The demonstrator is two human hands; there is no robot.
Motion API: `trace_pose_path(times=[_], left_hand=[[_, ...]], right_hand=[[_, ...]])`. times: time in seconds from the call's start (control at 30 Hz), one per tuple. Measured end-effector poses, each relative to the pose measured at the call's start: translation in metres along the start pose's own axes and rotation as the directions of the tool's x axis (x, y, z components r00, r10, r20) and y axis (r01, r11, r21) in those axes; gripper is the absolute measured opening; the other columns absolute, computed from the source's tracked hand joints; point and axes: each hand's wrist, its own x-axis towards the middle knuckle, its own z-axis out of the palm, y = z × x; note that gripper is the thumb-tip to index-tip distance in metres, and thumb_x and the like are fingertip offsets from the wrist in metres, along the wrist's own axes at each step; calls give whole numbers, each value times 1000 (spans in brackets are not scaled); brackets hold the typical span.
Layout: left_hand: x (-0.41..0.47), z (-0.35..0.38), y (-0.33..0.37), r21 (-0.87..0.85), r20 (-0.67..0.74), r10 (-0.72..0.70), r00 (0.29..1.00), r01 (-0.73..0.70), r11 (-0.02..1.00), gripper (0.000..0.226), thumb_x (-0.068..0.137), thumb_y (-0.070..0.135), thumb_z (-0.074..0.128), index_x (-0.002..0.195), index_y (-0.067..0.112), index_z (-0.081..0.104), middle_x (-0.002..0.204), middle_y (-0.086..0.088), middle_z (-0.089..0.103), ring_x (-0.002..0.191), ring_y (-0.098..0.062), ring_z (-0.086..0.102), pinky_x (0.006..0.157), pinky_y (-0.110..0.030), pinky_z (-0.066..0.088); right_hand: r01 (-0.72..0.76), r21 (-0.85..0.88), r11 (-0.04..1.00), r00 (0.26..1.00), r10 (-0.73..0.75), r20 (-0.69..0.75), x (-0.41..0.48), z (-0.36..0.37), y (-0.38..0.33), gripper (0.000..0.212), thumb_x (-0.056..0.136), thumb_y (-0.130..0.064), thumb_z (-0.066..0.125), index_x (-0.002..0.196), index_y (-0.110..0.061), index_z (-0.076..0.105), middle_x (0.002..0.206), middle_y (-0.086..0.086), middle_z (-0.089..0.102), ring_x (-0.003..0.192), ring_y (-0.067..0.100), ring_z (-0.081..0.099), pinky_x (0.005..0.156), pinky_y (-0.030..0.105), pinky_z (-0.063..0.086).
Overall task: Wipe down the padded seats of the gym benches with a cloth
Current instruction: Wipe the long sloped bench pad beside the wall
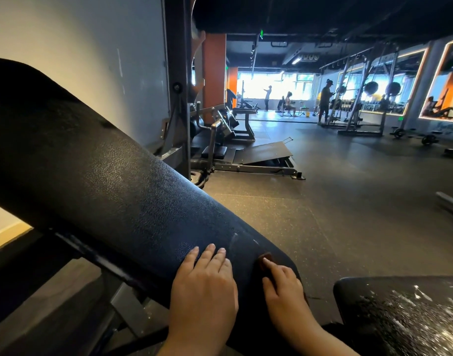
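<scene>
A long black padded backrest (112, 170) of an inclined gym bench slopes up from the lower middle to the upper left. My left hand (203, 281) lies flat on its lower end with the fingers straight. Just to the right, my right hand (284, 286) presses a small dark brown cloth (265, 258) against the pad's lower right edge; most of the cloth is hidden under the fingers. A second black seat pad (400, 314), with shiny wet streaks on it, sits at the lower right.
The bench's metal frame (122, 301) runs under the pad at the lower left. A white wall stands to the left. A slanted footplate machine (261, 155) stands ahead, with racks (361, 98) and several people far off. Dark rubber floor (336, 201) stretches to the right.
</scene>
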Motion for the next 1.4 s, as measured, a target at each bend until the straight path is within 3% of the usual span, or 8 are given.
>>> trace_pose_path(times=[0.27, 0.4, 0.53, 0.63, 0.77, 1.13, 1.3, 1.4], left_hand=[[-1, -7, 2, 22, 45, -8, 999, 7, 1000, 50, 86, 30, 35, 101, 12, 79, 113, 0, 74, 116, -16, 66, 103, -43, 47], [-2, -6, 3, 29, 15, -23, 1000, 23, 999, 50, 86, 30, 36, 99, 11, 80, 112, -1, 75, 115, -16, 66, 105, -40, 38], [-1, -5, 3, 40, 11, -22, 1000, 22, 999, 47, 85, 29, 38, 100, 11, 79, 113, -1, 74, 116, -17, 65, 105, -41, 42], [0, -3, 3, 38, 8, -28, 1000, 28, 999, 44, 85, 29, 41, 101, 12, 79, 114, -1, 74, 117, -17, 65, 105, -41, 43], [0, -2, 4, 38, -2, -34, 999, 34, 999, 43, 84, 29, 43, 101, 12, 79, 114, 0, 74, 117, -16, 65, 105, -40, 41], [-1, -3, 5, 34, 2, -49, 999, 49, 998, 45, 85, 31, 41, 101, 13, 79, 113, 1, 74, 116, -15, 65, 105, -39, 41], [2, -6, 7, 35, 21, -78, 997, 77, 996, 34, 80, 30, 52, 91, 14, 80, 108, 2, 76, 113, -15, 67, 103, -39, 44], [1, -9, 10, 40, 71, -97, 993, 95, 995, 38, 85, 30, 46, 98, 15, 79, 115, 3, 74, 120, -14, 63, 107, -39, 38]], right_hand=[[24, -365, 931, 1000, -23, 8, -6, -12, 43, 42, 104, -47, 35, 145, -50, 36, 122, -9, 44, 113, 13, 41, 103, 35, 35], [-228, -17, 974, 973, 228, -22, 19, -9, 43, 37, 106, -34, 39, 141, -30, 49, 137, 13, 44, 131, 33, 38, 111, 45, 34], [161, 117, 980, 986, -153, -74, 7, 10, 0, 34, 105, -26, 46, 136, -32, 56, 124, -3, 49, 124, 13, 41, 110, 26, 30], [318, 121, 941, 948, -319, -6, -7, 15, -9, 42, 101, -41, 41, 142, -41, 48, 126, -14, 45, 123, 1, 37, 108, 13, 23], [275, 48, 960, 961, -276, 20, -3, 8, 13, 42, 97, -50, 33, 137, -59, 35, 136, -16, 40, 129, 3, 34, 114, 25, 22], [379, 77, 922, 925, -381, 6, -37, 12, 7, 39, 105, -34, 42, 143, -43, 44, 126, -26, 42, 125, -2, 40, 106, 12, 29], [146, 57, 988, 984, -138, -116, -16, 12, 15, 35, 105, -23, 45, 138, -32, 54, 130, -3, 50, 125, 16, 44, 112, 29, 30], [194, 65, 979, 980, -192, -46, -18, 15, -12, 38, 104, -20, 48, 141, -26, 54, 136, -10, 47, 130, 6, 39, 110, 10, 23]])
